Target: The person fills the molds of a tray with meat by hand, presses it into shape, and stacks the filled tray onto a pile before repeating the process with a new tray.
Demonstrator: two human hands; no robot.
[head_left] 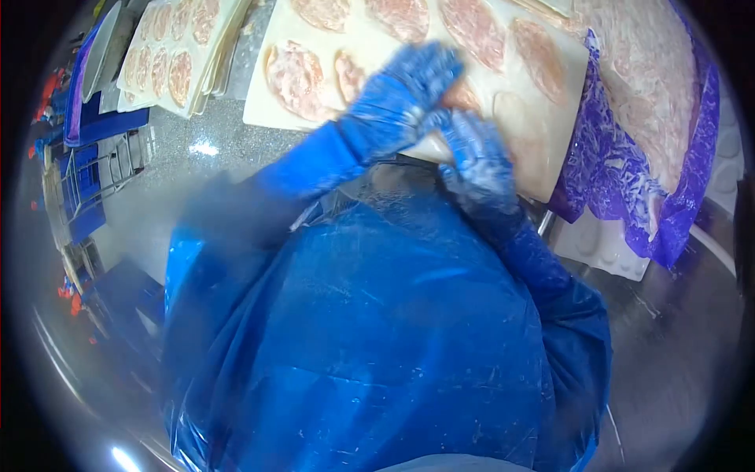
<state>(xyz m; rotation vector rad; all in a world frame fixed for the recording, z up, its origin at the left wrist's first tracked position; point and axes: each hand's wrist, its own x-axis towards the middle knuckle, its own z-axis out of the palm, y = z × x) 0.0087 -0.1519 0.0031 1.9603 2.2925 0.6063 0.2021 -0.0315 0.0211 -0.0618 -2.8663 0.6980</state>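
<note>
A cream-white moulding board [535, 157] with oval hollows lies in front of me, most of them filled with pale pink minced meat [472, 33]. My left hand [413, 82], in a wet blue glove, rests over the lower middle hollows with its fingers laid flat and covers part of the meat there. At the board's near edge my right hand [480, 153] reaches up beside it, thumb apart from the fingers. Its fingertips touch or nearly touch the left wrist; what lies beneath them is hidden. One lower-right hollow shows its bare, smooth surface.
A stack of filled boards [161, 59] stands on the steel table [228, 145] at the left. At the right, a large heap of minced meat [641, 86] lies on purple plastic film [609, 157], above a white dimpled tray [602, 248]. Blue crates [86, 189] stand beyond the table.
</note>
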